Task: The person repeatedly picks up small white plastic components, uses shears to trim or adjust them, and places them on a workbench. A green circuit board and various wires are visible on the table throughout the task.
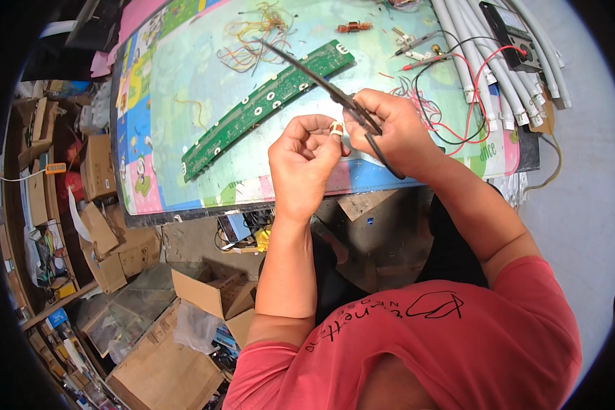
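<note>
Black-handled scissors (348,102) fill my right hand (389,130), blades pointing up-left over the green circuit board (266,99) (worktop (205,198) beneath), while my left hand (304,154) pinches a small white part (336,128) just left of the pivot.

- The circuit board (266,102) is green with a row of white spots along it.
- The tabletop (184,68) wears a pale green mat edged with pink, blue and yellow cartoon squares.
- The scissors (348,102) are black.
- The probe leads (471,89) are red and black.
- The tubes (485,61) are white.
- The cardboard boxes (157,369) are plain brown.
- The T-shirt (458,348) is red with black print.
</note>
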